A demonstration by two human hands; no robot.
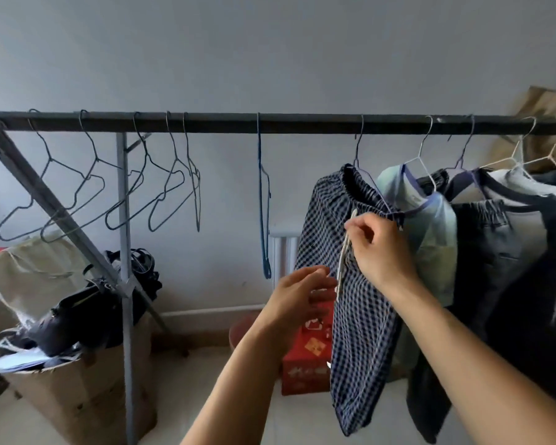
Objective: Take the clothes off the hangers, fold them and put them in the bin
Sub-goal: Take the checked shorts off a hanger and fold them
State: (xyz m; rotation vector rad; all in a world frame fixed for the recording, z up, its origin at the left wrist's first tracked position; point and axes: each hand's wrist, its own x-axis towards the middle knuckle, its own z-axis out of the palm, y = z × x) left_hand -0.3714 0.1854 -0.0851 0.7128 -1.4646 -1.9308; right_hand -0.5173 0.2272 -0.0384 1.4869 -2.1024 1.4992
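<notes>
Hung checked shorts (363, 332), right hand (379, 252) pinching drawstring (342, 261) — left hand (299, 293) beside

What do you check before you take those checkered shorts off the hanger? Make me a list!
1. Checked shorts hang on their hanger, hooked on the rail: ok.
2. Right hand grips the shorts' cloth: not ok; its fingers pinch only the white drawstring.
3. Left hand free to help: ok; it is open beside the shorts' edge, holding nothing.
4. Free rail to the left of that hanger: ok.
5. Pale green shirt clear of the shorts: cannot tell; it hangs close behind them.
</notes>
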